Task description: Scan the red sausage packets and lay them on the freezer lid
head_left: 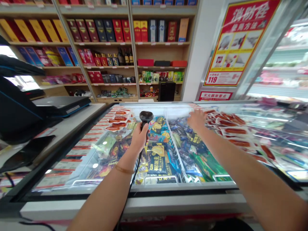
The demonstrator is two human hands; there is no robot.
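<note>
A black handheld barcode scanner (pixel 146 116) is in my left hand (pixel 139 138), fingers wrapped round its handle. Its cord trails down past my wrist. My right hand (pixel 197 120) is stretched forward over the glass-topped chest freezer (pixel 183 201), smeared by motion, so its fingers cannot be made out. Beside it, on the right, lies a pile of clear-packed red sausages (pixel 226 123) on the glass; contact with them cannot be told. Several more sausage packs (pixel 117 120) lie on the left part of the lid, beyond my left hand.
Under the glass, wire baskets (pixel 175 147) hold frozen snack bags. A counter (pixel 88 113) with a scale-like device (pixel 63 105) and a dark machine (pixel 16 106) stands at left. Shelves (pixel 103 46) of boxed goods rise behind. A red fire-hydrant poster (pixel 237 41) hangs at right.
</note>
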